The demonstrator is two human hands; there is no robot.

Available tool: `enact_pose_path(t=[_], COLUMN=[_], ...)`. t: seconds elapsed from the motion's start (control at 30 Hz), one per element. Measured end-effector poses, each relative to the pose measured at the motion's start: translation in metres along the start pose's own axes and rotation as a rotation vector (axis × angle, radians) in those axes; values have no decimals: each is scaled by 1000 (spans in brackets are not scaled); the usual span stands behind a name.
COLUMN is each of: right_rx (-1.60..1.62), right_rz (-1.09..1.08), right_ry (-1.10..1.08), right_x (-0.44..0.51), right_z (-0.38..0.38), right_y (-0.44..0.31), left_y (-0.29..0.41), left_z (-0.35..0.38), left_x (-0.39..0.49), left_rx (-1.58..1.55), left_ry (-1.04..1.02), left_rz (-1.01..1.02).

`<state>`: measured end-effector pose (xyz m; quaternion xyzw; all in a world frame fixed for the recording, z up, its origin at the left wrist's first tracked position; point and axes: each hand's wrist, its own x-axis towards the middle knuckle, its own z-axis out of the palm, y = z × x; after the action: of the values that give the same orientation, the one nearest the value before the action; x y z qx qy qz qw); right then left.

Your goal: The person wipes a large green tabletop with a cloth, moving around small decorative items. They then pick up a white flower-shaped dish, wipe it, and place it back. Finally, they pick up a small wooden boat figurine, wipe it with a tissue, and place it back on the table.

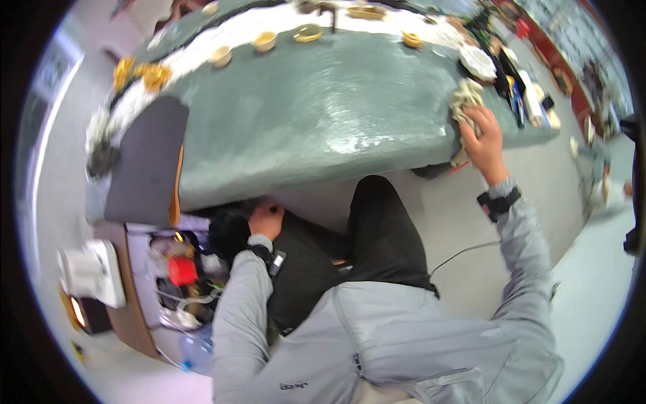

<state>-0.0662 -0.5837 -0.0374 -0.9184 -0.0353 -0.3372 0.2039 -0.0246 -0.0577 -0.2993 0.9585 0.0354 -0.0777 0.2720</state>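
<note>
My right hand (483, 141) grips a crumpled beige cloth (465, 98) near the right end of a glossy grey-green tabletop (282, 106). Part of the cloth hangs over the front edge. Low by my left thigh, my left hand (266, 220) is curled beside a black rounded object (228, 235), just under the table's front edge. A small dark spot shows at its fingers, but whether it holds anything cannot be made out. Wet-looking light reflections lie across the middle of the tabletop.
Small cups (220, 56) and a teapot-like yellow piece (412, 40) line the back. Gold figurines (155, 77) and a dark panel (146, 161) stand left. At right are a white scalloped dish (478, 63) and a white tube (531, 98). A cluttered open cabinet (139, 303) stands lower left.
</note>
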Motion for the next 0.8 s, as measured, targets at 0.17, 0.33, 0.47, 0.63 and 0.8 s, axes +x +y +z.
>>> enact_pose_path(t=[0.17,0.33,0.47,0.63,0.8], right_rx=[126,174,240,393,424], right_rz=[167,-200,-395,-482,-547], right_ry=[150,-50,-145,-148,-69], right_x=[-10,-21,-16,-6,1], right_z=[54,134,193,239,239], right_y=[-57,-200,-319,-411,-402], left_y=[4,2,-6,-23,-42], left_z=[3,1,20,45,46], left_x=[-4,-6,3,14,21], left_rx=[11,-51,-37,-69,57], left_ry=[74,70,46,356,446], left_rz=[-23,-15,-60,182,368])
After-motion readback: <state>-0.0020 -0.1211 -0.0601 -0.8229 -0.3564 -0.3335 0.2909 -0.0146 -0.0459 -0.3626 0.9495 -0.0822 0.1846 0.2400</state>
